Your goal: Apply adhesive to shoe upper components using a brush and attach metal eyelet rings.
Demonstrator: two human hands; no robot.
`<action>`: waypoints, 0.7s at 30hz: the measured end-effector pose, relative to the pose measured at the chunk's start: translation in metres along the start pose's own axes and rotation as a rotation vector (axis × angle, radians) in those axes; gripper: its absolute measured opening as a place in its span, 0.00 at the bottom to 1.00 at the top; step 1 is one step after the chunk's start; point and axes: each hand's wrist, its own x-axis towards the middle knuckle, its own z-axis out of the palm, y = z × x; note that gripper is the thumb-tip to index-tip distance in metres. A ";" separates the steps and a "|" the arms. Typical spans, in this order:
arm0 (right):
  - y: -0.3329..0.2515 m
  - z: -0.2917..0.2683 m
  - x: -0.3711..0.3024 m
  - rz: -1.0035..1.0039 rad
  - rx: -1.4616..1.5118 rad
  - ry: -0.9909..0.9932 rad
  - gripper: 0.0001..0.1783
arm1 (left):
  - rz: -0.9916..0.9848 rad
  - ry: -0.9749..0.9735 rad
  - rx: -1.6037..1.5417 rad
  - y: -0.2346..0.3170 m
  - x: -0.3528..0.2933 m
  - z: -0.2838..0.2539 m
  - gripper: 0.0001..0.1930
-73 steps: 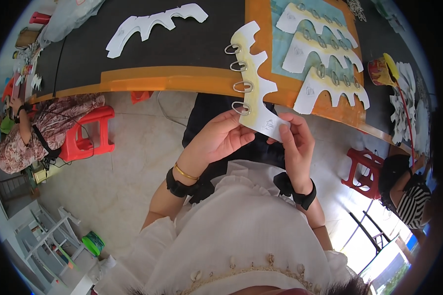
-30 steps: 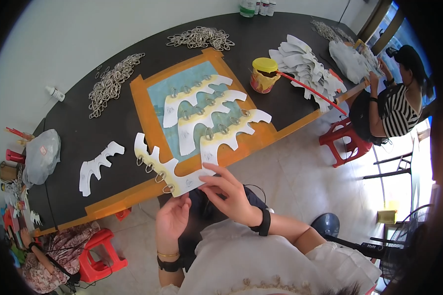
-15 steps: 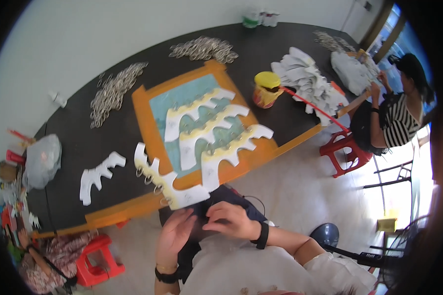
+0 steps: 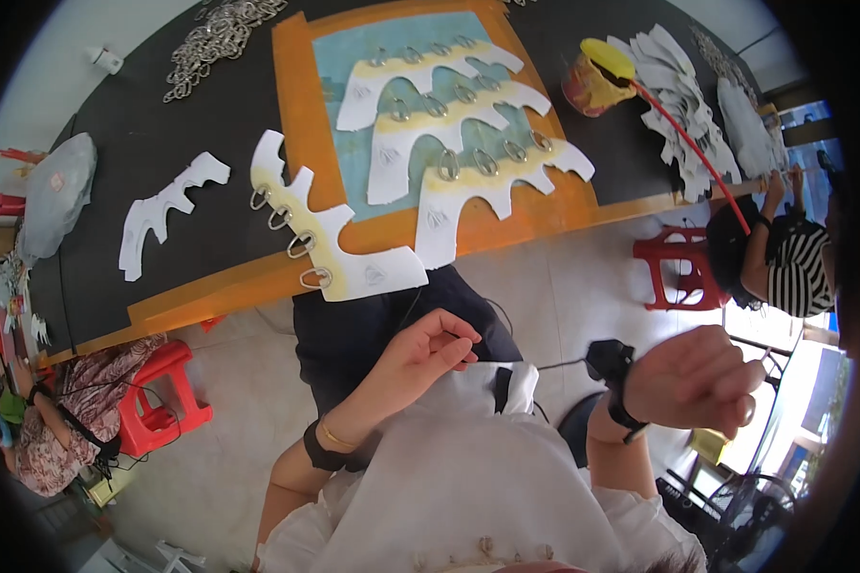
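My left hand is in front of my body, thumb and fingers closed together near the edge of my white shirt; what they pinch, if anything, is hidden. Out to the right, my right hand is raised with curled fingers, and I cannot make out anything inside. A thin cord runs from the shirt edge toward the black wristband. Ahead, a white scalloped piece with a yellowed edge and several metal rings overhangs the table edge. Similar ringed pieces lie in rows on a teal sheet.
A plain scalloped piece lies on the dark table at left. Metal rings are piled behind. A yellow-lidded tub with a red stick stands near stacked white pieces. People sit at both sides; one red stool is at left.
My hands have moved apart: the right swung far out to the right, the left stays near my shirt. The view has tilted down, so the table appears higher.
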 end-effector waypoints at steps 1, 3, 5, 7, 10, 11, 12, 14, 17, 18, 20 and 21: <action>0.006 0.017 -0.006 0.164 -0.425 -0.287 0.03 | -0.012 0.000 0.010 -0.004 -0.007 0.005 0.08; 0.046 0.034 -0.044 0.593 -0.450 -0.580 0.06 | 0.039 0.055 0.110 0.004 -0.013 0.009 0.10; 0.059 0.052 -0.068 0.660 -0.434 -0.838 0.12 | 0.134 0.093 -0.023 -0.008 -0.013 0.000 0.10; 0.048 0.054 -0.098 0.748 -0.350 -0.745 0.12 | 0.143 0.133 0.179 -0.020 -0.008 -0.010 0.10; 0.039 0.055 -0.107 0.933 -0.320 -0.630 0.13 | 0.102 0.135 0.304 -0.015 -0.010 -0.010 0.10; 0.041 0.055 -0.106 0.934 -0.316 -0.631 0.13 | 0.101 0.138 0.303 -0.011 -0.009 -0.010 0.10; 0.044 0.056 -0.102 0.916 -0.345 -0.609 0.13 | 0.105 0.161 0.254 -0.006 -0.008 -0.009 0.10; 0.054 0.060 -0.094 0.894 -0.374 -0.583 0.14 | 0.092 0.206 0.159 0.000 -0.006 -0.014 0.11; 0.061 0.067 -0.083 0.766 -0.413 -0.720 0.17 | 0.110 0.240 0.177 0.001 -0.012 -0.025 0.11; 0.062 0.069 -0.083 0.766 -0.413 -0.721 0.17 | 0.125 0.242 0.192 -0.001 -0.014 -0.027 0.10; 0.067 0.073 -0.086 0.643 -0.457 -0.771 0.21 | 0.138 0.247 0.214 -0.002 -0.018 -0.028 0.10; 0.066 0.072 -0.088 0.641 -0.457 -0.773 0.21 | 0.150 0.252 0.240 -0.004 -0.021 -0.028 0.10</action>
